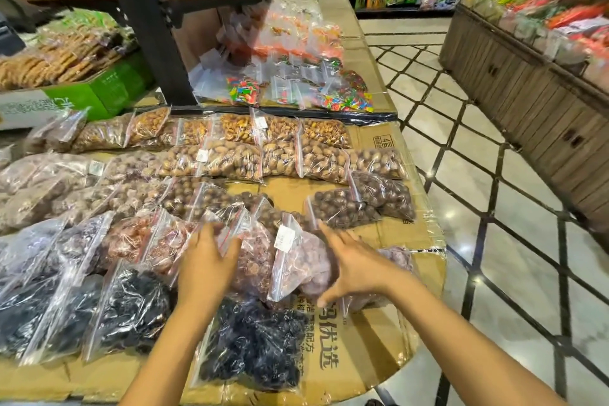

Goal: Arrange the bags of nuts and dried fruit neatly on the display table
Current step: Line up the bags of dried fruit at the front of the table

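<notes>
Clear zip bags of nuts and dried fruit lie in rows on a cardboard-covered display table [369, 343]. My left hand [206, 265] rests flat, fingers spread, on a bag of pinkish-brown dried fruit [253, 260]. My right hand [354, 265] is open beside a paler pink bag [298, 260] with a white price label, fingers touching its right side. A bag of dark dried fruit [253, 343] lies just below both hands. Two bags of round brown nuts [362, 204] sit apart at the right.
Rows of lighter nut bags [280, 145] fill the back of the table. Candy bags [296, 92] lie beyond a black post [148, 23]. A green box of snacks [82, 89] stands at left. A tiled aisle [494, 241] and a wooden counter [527, 109] lie to the right.
</notes>
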The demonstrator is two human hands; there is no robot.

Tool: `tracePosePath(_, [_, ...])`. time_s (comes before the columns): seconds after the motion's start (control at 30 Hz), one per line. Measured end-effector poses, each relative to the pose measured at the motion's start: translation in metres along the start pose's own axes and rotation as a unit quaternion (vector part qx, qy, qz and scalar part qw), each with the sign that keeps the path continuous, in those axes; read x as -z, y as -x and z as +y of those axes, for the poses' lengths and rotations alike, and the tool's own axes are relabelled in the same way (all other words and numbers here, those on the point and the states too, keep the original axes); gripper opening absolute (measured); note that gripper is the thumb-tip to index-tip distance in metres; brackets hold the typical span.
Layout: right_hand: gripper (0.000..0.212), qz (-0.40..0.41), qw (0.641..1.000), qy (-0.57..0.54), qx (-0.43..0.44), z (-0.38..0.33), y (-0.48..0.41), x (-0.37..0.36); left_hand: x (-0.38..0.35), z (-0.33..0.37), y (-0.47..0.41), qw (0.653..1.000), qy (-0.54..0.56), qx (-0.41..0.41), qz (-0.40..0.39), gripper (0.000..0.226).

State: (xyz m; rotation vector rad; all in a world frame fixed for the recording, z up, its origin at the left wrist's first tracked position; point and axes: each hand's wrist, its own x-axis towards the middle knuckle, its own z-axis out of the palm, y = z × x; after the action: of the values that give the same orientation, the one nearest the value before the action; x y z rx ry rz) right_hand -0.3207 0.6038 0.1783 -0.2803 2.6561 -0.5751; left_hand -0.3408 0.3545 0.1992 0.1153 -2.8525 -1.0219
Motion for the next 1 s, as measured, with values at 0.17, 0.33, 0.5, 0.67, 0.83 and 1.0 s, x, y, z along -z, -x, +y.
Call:
tracePosePath(0.17, [0.134,-0.056,0.983,0.154,-0.082,0.051,0.025,0.005,-0.012,0.045,0.023,0.934,-0.149,-0.324,-0.035,0.073])
tracePosePath(0.33, [0.099,0.056,0.988,0.137,-0.035,0.066,0.023,0.0,-0.058,0.066,0.023,0.864,-0.305,-0.327,-0.231,0.096])
tracePosePath(0.5, [0.099,0.12,0.991,-0.035,-0.047,0.087,0.034,-0.006,-0.067,0.039,0.002,0.879,-0.293,-0.305,-0.221,0.099])
tracePosePath(0.67, [0.079,0.258,0.92,-0.291,-0.039,0.097,0.042,-0.023,-0.069,0.031,0.002,0.888,-0.238,-0.32,-0.23,0.101])
tracePosePath(0.83, [0.092,0.197,0.955,-0.222,0.01,0.078,0.02,-0.022,-0.072,0.029,0.004,0.892,-0.219,-0.323,-0.227,0.119])
tracePosePath(1.0, [0.095,0.177,0.975,-0.135,0.022,0.071,0.008,-0.036,-0.066,0.025,0.015,0.9,-0.251,-0.301,-0.19,0.125])
